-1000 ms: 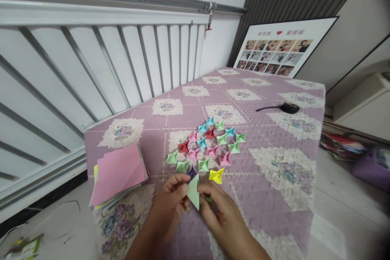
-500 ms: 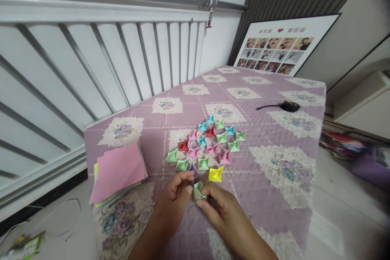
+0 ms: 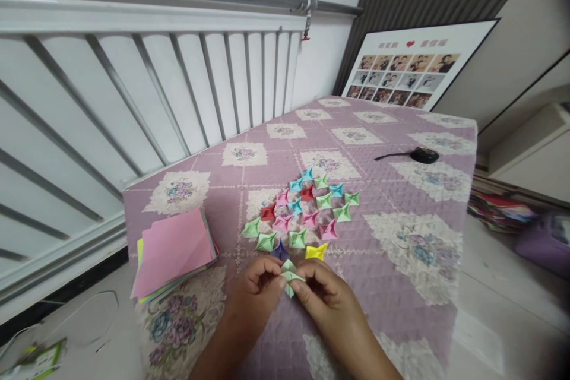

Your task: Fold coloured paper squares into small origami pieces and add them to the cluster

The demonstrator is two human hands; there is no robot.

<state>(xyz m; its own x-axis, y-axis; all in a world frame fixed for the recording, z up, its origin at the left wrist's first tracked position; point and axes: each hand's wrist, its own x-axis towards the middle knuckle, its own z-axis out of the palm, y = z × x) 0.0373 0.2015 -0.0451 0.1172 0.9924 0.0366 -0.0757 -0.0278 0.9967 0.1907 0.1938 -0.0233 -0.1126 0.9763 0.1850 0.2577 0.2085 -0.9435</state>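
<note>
A light green folded paper piece (image 3: 289,275) is pinched between my two hands, its points spread into a star-like shape. My left hand (image 3: 256,285) grips its left side with thumb and fingers. On the opposite side, my right hand (image 3: 323,288) holds it the same way. Just beyond the fingers lie a dark purple folded paper piece (image 3: 280,250) and a yellow one (image 3: 316,251). Farther out, several similar pieces in green, pink, red and blue stand in slanted rows, among them a pink folded piece (image 3: 328,229).
To the left lies a stack of coloured paper squares (image 3: 176,252), pink on top. A black object with a cord (image 3: 424,155) rests at the right on the flowered tablecloth (image 3: 356,267). A white radiator (image 3: 178,89) runs along the left edge, and a photo board (image 3: 401,65) leans behind.
My left hand has come in to grip the left side of the green paper. The piece has turned and spread into a pointed star shape, and the purple piece shows more fully.
</note>
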